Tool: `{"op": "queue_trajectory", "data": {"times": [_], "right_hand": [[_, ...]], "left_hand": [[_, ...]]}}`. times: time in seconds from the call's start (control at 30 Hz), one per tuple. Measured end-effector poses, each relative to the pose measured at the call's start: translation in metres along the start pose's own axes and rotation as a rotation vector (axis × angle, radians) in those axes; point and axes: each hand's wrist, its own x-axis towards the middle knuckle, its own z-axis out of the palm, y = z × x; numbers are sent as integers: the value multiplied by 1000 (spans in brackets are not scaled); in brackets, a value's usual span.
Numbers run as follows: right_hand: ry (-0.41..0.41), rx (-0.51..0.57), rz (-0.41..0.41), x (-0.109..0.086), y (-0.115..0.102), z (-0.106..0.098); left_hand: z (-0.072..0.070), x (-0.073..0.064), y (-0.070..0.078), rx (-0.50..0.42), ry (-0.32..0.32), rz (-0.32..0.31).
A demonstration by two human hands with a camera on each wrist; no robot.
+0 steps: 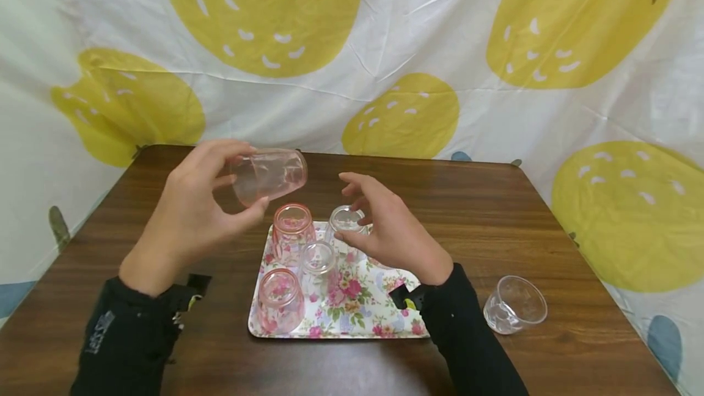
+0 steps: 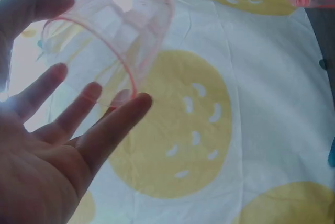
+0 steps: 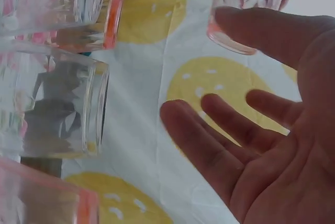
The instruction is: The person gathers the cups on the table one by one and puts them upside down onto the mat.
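My left hand (image 1: 192, 206) holds a pink drinking glass (image 1: 272, 175) on its side in the air, above the back left of a flowered tray (image 1: 363, 316). In the left wrist view, thumb and fingers pinch the glass (image 2: 118, 35) around its rim. Over the tray, my right hand (image 1: 393, 225) has its fingers spread and holds nothing, close to a clear glass (image 1: 345, 219). Upside down on the tray stand a pink glass (image 1: 293, 231) at back left, another pink glass (image 1: 280, 304) at front left and a clear glass (image 1: 318, 258) between them. My right hand partly hides the tray.
A clear glass (image 1: 514, 307) stands upright on the brown table (image 1: 473, 200), right of the tray, beside my right sleeve (image 1: 467, 329). A white curtain (image 1: 308, 102) with yellow fruit prints hangs behind the table. Another pink glass (image 3: 47, 198) shows in the right wrist view.
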Motion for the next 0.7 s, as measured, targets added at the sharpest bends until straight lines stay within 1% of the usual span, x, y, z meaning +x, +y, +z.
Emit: {"op": "queue_trajectory", "data": {"times": [0.07, 0.17, 0.27, 0.37, 0.5, 0.7], "right_hand": [[17, 68, 16, 1, 0, -1], [55, 170, 33, 2, 3, -2], [90, 245, 45, 2, 5, -3], [103, 309, 47, 2, 7, -4], [110, 372, 45, 1, 7, -5], [125, 435, 43, 2, 5, -8]], "left_hand": [[2, 0, -1, -50, 18, -18], [5, 1, -3, -134, 28, -51], [9, 1, -5, -226, 19, -83], [12, 1, -6, -306, 12, -109], [15, 1, -6, -376, 5, -116], [19, 2, -5, -470, -28, -94]]}}
